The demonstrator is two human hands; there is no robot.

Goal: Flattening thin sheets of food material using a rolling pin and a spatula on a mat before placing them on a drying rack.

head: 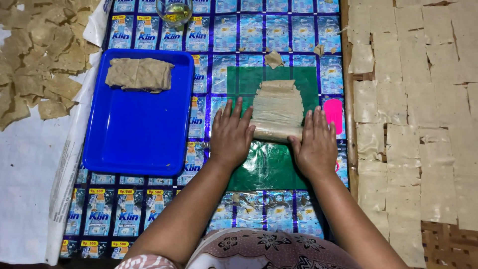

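A pale beige sheet of dough [278,102] lies on a green plastic sheet [269,167], its near edge curled into a roll [275,132]. My left hand [231,134] rests flat at the roll's left end, fingers spread. At the right end of the roll, my right hand [314,144] lies flat, fingers pointing away from me. Both palms press down beside and on the roll; neither hand grips anything.
A blue tray [137,134] at the left holds a folded stack of dough [138,73]. Cut dough squares [408,114] cover a woven mat at the right. Dried pieces [42,55] pile at the far left. A glass of oil [174,12] stands at the top. A pink scraper [333,113] lies beside my right hand.
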